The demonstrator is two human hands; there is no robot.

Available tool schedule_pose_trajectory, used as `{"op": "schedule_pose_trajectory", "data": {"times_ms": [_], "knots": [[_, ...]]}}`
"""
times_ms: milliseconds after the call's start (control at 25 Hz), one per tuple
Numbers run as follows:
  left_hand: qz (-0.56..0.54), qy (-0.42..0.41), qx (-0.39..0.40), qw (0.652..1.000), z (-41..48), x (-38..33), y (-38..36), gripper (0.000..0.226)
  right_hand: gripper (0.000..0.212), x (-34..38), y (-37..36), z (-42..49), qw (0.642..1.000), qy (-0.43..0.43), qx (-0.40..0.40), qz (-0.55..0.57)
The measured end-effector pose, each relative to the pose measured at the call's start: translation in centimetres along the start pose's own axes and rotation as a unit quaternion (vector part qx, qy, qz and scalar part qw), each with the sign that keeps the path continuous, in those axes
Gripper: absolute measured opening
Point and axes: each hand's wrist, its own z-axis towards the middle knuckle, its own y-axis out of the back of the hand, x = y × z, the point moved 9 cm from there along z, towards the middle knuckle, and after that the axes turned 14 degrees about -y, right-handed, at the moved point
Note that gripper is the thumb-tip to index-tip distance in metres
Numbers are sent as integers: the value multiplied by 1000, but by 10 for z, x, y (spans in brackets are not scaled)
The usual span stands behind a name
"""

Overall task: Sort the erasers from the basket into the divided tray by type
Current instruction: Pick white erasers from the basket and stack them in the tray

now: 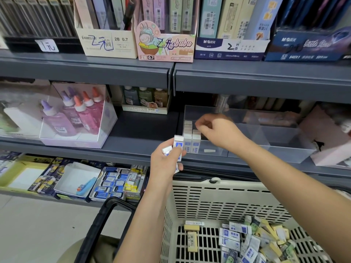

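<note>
Grips a few blue-labelled erasers [178, 147] in the left hand [166, 160], just in front of the clear tray [286, 153] on the shelf [144, 130]. Hovers the right hand [215, 130] over the tray's left compartment, fingers curled (whether pinching anything, cannot tell). Beneath those fingers, two rows of upright erasers [191, 142] against the tray's left wall. Nearer, in the basket [209, 198], a loose heap of mixed erasers [247, 243].

left hand [167, 158] grips erasers [179, 143]; right hand [216, 128] reaches forward, fingers curled downward.
</note>
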Motion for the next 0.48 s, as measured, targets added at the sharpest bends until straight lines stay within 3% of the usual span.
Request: {"op": "schedule_pose_trajectory", "data": {"times_ms": [160, 280, 480], "knots": [[-12, 4, 46, 999, -5, -1, -11, 19, 12, 17, -14, -31, 983, 10, 143, 110], [-35, 16, 64, 997, -8, -1, -15, 10, 8, 11, -6, -30, 977, -12, 152, 152], [-65, 74, 88, 991, -13, 8, -20, 13, 12, 2, 4, -33, 951, -32, 178, 249]]}}
